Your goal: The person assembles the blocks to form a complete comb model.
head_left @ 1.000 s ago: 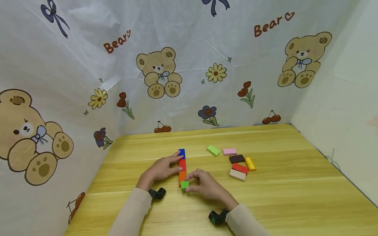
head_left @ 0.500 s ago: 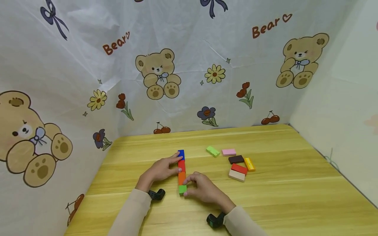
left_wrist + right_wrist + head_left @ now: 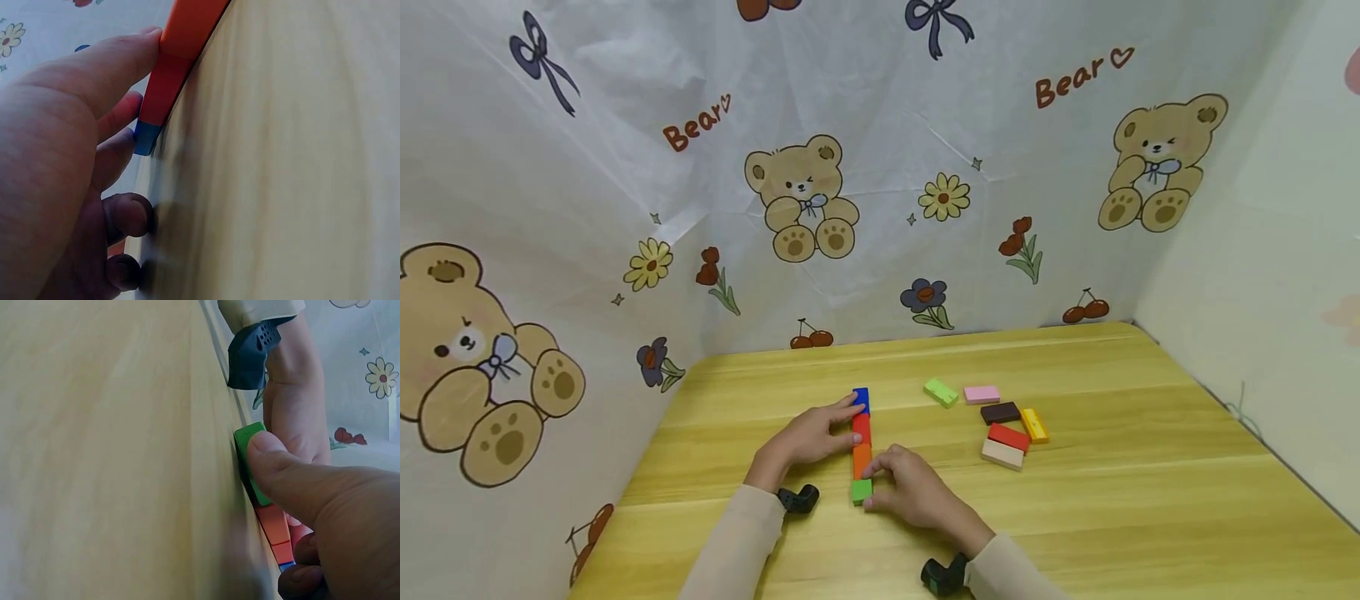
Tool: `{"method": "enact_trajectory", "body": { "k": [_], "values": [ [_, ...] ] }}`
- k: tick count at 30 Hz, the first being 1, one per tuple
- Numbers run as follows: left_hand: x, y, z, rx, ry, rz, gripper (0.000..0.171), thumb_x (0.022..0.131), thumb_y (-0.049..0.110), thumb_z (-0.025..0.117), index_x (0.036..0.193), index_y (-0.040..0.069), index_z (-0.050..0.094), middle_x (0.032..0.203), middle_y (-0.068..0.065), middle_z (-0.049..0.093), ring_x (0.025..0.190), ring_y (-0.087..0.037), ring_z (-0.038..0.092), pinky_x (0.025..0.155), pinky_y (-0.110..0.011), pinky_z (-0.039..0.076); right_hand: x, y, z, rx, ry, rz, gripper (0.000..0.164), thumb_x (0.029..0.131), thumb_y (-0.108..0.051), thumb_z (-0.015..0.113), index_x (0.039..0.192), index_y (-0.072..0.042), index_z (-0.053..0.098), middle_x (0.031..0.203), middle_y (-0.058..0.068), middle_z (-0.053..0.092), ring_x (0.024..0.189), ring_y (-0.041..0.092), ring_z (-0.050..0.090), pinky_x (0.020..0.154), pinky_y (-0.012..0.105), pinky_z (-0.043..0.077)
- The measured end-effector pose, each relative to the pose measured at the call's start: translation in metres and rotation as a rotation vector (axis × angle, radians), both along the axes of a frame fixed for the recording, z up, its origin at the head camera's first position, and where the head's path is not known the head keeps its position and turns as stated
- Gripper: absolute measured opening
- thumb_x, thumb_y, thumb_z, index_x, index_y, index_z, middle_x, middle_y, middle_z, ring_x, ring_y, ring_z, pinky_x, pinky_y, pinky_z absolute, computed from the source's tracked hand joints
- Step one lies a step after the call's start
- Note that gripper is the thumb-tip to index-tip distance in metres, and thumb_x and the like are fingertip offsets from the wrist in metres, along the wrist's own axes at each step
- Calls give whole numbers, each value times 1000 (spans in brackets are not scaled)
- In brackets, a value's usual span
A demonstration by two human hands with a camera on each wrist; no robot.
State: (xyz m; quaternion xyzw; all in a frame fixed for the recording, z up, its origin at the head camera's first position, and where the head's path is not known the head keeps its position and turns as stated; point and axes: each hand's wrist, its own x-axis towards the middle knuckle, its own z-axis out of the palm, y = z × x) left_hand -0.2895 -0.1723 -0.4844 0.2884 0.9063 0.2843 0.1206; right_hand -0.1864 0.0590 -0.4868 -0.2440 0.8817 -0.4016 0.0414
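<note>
Right grip [image 3: 913, 490] on bright green oblong block [image 3: 861, 493]

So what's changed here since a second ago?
The green block moved nearer and slightly left: it overlapped the orange block in the head view, and now sits in line at its near end. The right hand moved with it, holding it throughout; nothing was let go. The left hand stayed at the blue block and adjoining red block; the loose blocks to the right stayed put.
</note>
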Motion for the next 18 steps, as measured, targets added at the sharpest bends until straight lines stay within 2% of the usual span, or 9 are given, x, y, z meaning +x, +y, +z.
{"method": "enact_trajectory", "body": {
  "k": [6,8,10,13,18],
  "values": [
    [-5,-5,-5,9,31,-27,65,95,50,63,153,26,44,165,5,29,150,-29,33,118,-53,33,1,-6,0,30,7,5,29,80,-35,85,102,-21,73,97,-5,60,87,7,54,79,22,44],
    [-6,-4,-7,12,49,-43,64,96,51,63,152,25,46,165,5,29,145,-30,40,115,-51,37,2,-6,-1,42,3,-8,29,79,-34,85,102,-21,73,96,-5,59,85,8,53,78,22,43],
    [-7,-3,-9,15,64,-42,64,95,52,63,151,25,47,165,6,30,133,-25,46,108,-47,42,2,-5,-1,54,5,-16,29,79,-34,86,102,-22,72,96,-6,59,85,7,53,78,22,43],
    [-7,-1,-9,17,73,-17,63,93,52,65,150,27,49,165,10,30,115,-15,45,98,-40,44,1,-3,-1,61,11,-17,29,80,-34,85,103,-22,72,96,-6,59,84,7,52,77,22,42],
    [-8,0,-8,35,76,1,63,93,53,65,149,28,49,164,11,31,113,-13,45,97,-40,44,-2,-2,1,66,32,-14,30,79,-34,85,103,-22,72,96,-6,59,84,6,51,77,22,43]
  ]
}}
